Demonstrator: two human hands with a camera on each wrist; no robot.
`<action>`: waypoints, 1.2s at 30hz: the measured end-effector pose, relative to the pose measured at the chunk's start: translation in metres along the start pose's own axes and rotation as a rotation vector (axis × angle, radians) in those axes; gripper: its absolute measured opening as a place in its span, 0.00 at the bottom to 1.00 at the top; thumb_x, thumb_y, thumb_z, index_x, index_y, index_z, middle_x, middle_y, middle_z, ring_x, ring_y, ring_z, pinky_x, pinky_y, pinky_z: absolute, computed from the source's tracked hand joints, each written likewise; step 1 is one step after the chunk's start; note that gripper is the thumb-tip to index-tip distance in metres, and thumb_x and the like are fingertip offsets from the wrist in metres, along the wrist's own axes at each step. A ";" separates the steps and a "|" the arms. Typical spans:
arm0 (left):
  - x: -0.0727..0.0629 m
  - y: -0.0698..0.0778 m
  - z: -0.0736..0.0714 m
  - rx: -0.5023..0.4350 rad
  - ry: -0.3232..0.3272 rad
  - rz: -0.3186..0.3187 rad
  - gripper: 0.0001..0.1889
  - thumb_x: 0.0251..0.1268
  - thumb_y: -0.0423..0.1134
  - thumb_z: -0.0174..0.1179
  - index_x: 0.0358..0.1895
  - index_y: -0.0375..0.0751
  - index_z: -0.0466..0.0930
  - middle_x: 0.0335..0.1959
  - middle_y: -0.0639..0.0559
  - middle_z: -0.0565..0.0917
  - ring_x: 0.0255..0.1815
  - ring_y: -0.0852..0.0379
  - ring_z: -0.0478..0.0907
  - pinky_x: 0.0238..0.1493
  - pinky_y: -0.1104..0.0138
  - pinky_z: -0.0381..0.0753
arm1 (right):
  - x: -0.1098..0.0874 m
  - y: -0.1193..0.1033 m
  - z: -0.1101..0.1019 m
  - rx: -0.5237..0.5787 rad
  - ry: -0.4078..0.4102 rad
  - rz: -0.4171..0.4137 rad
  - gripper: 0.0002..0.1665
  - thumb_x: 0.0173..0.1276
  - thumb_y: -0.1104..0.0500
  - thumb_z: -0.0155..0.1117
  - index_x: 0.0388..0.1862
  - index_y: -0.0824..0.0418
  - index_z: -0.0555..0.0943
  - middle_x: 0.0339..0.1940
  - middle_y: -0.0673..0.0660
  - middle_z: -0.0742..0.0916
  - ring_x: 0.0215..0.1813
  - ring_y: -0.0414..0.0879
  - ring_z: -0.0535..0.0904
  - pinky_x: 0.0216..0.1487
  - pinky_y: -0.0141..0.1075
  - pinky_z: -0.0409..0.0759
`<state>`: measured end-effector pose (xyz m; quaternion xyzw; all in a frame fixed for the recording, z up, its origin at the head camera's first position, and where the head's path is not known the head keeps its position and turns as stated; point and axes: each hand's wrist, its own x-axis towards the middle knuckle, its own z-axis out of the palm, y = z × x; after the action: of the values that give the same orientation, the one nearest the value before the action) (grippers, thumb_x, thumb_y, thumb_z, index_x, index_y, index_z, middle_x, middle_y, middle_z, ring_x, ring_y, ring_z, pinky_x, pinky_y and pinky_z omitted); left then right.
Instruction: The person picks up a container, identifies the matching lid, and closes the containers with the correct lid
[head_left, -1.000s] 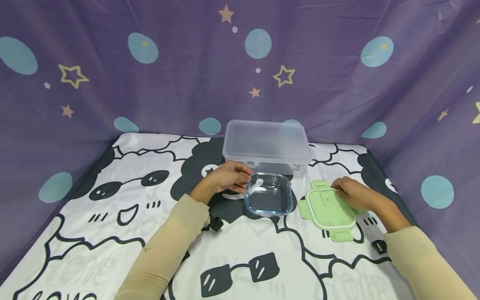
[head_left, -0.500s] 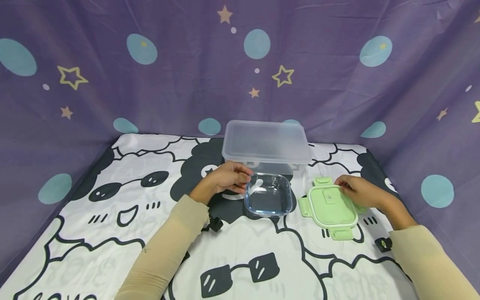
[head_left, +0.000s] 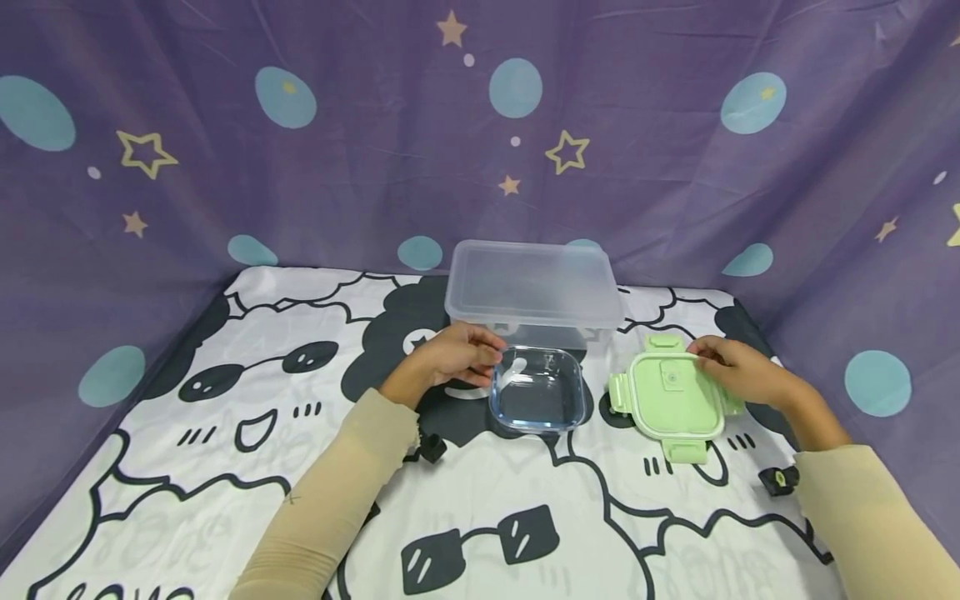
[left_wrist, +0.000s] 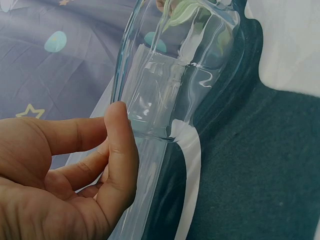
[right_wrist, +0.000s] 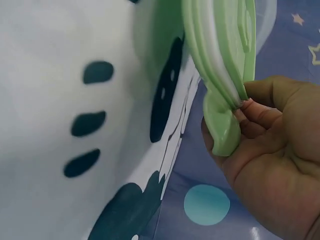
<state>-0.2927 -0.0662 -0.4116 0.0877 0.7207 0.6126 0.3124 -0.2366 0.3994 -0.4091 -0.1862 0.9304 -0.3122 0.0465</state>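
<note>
We see the green lid (head_left: pixel 675 398) pinched in the right hand (head_left: pixel 735 368) above the table (head_left: pixel 210 492), at three o'clock from the glass container (head_left: pixel 540 393), whose ten-o'clock corner the left hand (head_left: pixel 459 354) pinches; a lidded plastic box (head_left: pixel 534 285) sits at twelve.

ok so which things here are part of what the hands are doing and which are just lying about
Likely part of the job:
- glass container, left hand at its rim
- green lid, held by its edge in the right hand

Seemingly just there:
- clear plastic box behind the glass container, untouched
- printed cloth
- purple backdrop
</note>
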 end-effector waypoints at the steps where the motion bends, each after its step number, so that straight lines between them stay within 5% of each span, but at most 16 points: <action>1: 0.000 0.000 0.000 -0.001 0.001 0.000 0.16 0.74 0.29 0.59 0.61 0.32 0.77 0.41 0.45 0.81 0.31 0.54 0.81 0.36 0.63 0.88 | 0.000 0.001 -0.002 0.023 0.004 0.005 0.11 0.80 0.67 0.51 0.53 0.72 0.77 0.40 0.58 0.83 0.38 0.40 0.76 0.36 0.31 0.77; 9: 0.001 -0.001 0.000 -0.007 0.005 -0.004 0.16 0.74 0.28 0.59 0.62 0.32 0.77 0.42 0.45 0.82 0.30 0.54 0.81 0.36 0.63 0.88 | -0.001 0.004 -0.023 0.154 0.026 0.117 0.17 0.83 0.63 0.49 0.60 0.75 0.72 0.46 0.62 0.81 0.39 0.39 0.75 0.36 0.33 0.77; 21: 0.001 -0.001 0.001 -0.006 0.013 -0.007 0.16 0.74 0.28 0.59 0.62 0.33 0.77 0.41 0.45 0.81 0.30 0.54 0.81 0.36 0.63 0.88 | 0.004 -0.009 -0.058 0.323 0.022 0.246 0.24 0.86 0.55 0.44 0.66 0.74 0.63 0.43 0.50 0.82 0.39 0.40 0.81 0.36 0.37 0.84; 36: -0.001 0.000 0.002 0.001 0.014 -0.002 0.16 0.74 0.28 0.60 0.62 0.31 0.77 0.43 0.41 0.81 0.31 0.53 0.80 0.36 0.62 0.88 | 0.029 -0.052 -0.066 0.495 0.051 0.168 0.20 0.86 0.56 0.42 0.63 0.72 0.61 0.47 0.52 0.79 0.43 0.40 0.79 0.39 0.33 0.83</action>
<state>-0.2913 -0.0652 -0.4115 0.0829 0.7231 0.6127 0.3079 -0.2605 0.3874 -0.3238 -0.0830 0.8388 -0.5300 0.0929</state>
